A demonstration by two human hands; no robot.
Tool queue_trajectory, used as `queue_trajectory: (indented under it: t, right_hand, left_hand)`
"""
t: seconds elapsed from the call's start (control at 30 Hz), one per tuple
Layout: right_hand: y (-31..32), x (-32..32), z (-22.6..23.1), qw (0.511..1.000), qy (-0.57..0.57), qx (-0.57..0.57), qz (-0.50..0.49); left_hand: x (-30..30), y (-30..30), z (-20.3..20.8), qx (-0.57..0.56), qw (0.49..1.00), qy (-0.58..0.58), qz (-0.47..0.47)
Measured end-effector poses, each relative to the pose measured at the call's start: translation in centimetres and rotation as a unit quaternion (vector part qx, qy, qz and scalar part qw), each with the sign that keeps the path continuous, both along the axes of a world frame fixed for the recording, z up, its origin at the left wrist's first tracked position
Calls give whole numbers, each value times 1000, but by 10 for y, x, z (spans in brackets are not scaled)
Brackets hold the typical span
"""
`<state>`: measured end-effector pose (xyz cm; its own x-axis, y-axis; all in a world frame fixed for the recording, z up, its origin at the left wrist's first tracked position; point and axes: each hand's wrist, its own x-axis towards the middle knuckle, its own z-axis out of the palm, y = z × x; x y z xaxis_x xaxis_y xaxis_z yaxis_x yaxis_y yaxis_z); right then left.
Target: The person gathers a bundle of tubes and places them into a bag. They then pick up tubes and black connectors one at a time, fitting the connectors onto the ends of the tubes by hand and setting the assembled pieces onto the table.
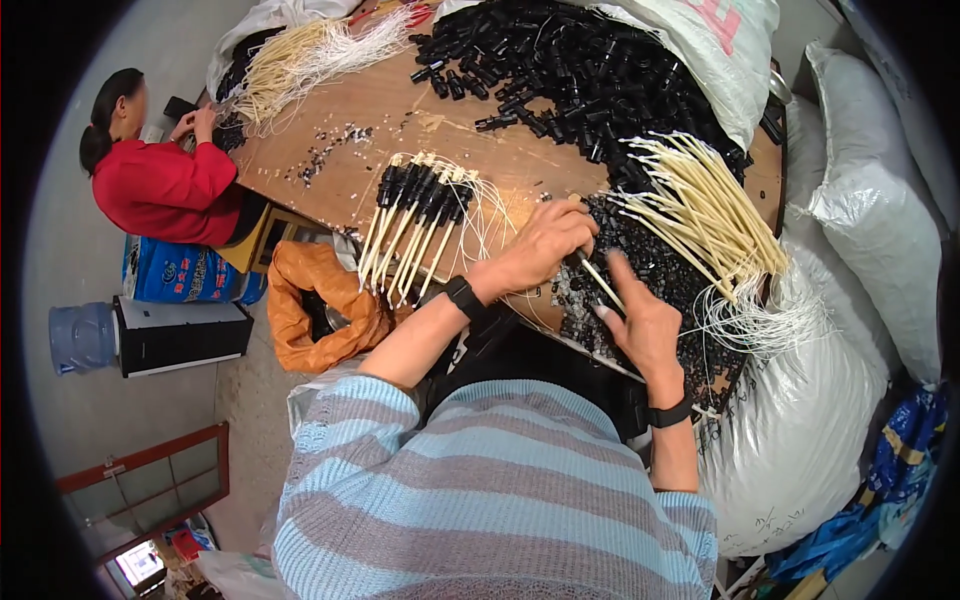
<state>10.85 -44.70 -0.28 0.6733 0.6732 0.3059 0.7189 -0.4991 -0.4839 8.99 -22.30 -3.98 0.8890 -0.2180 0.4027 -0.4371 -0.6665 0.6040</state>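
Observation:
My left hand point(548, 240) is closed, its fingertips pinching the upper end of a thin cream tube point(600, 281) with a dark piece at that end. My right hand point(648, 325) is beside the tube's lower end, thumb and forefinger apart, the forefinger slightly blurred. Under both hands spreads a heap of small black and clear parts point(650, 262). Left of my left hand lies a row of cream tubes with black sockets point(415, 205), white wires trailing from them. To the right rests a bundle of bare cream tubes point(710, 210) with white wires point(765, 318).
A large pile of black sockets point(600, 75) covers the far side of the brown table point(400, 115), near a white sack point(735, 60). More cream tubes point(290, 65) lie far left, by a person in red point(165, 190). An orange sack point(325, 305) and stuffed white sacks point(800, 440) flank the table.

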Motion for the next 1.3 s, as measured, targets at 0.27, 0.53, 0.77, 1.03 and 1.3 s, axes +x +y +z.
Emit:
queue_trajectory:
  t: [0.27, 0.53, 0.77, 1.03, 1.3]
  right_hand:
    - [8, 8, -11, 992, 2, 77, -98]
    - [-11, 11, 20, 861, 401, 311, -20]
    - [21, -11, -11, 989, 131, 60, -36]
    - [22, -7, -13, 993, 36, 79, -81]
    - [26, -8, -24, 992, 46, 109, -46]
  left_hand:
    - [-20, -52, 54, 93, 995, 35, 2]
    - [-23, 1, 3, -339, 843, 347, 232]
    - [-22, -20, 23, -228, 915, 294, 158]
    - [-30, -14, 5, -26, 985, 143, 90]
    - [-28, -19, 15, -3, 990, 139, 37]
